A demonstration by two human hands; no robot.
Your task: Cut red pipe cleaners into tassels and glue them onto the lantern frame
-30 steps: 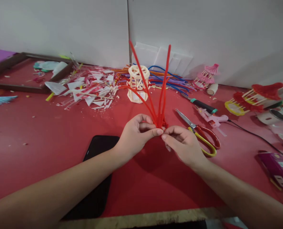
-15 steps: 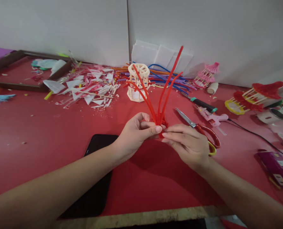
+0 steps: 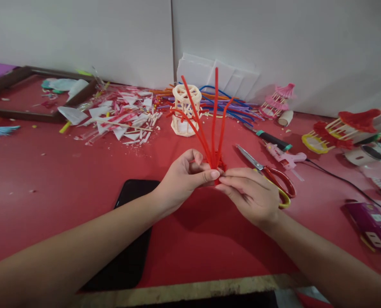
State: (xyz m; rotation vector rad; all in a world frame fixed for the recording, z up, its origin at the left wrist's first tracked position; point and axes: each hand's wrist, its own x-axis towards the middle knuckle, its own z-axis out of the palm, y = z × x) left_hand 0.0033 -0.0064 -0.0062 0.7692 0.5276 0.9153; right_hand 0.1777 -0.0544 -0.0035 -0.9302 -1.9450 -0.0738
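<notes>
Several red pipe cleaners [image 3: 215, 124] rise in a fan from a bunched base between my two hands. My left hand [image 3: 190, 173] pinches the bunch near its bottom with thumb and fingers. From the other side, my right hand [image 3: 251, 190] is closed on the same base, its fingertips meeting the left thumb. The lower end of the bunch is partly hidden by the fingers. Behind the strands stands a cream openwork tower [image 3: 186, 111] made of sticks. Red-handled scissors [image 3: 278, 177] lie just beyond the right hand.
A black phone [image 3: 123, 256] lies under my left forearm. At the right are a pink glue gun [image 3: 285, 157], a purple power strip [image 3: 368, 224] and a red pagoda model [image 3: 344, 128]. Paper scraps [image 3: 123, 115] and a wooden frame [image 3: 20, 112] occupy the back left.
The tallest strand has swung left to stand nearly upright, and the strand right of it has also tipped left. My right hand has shifted slightly left; the left keeps its pinch.
</notes>
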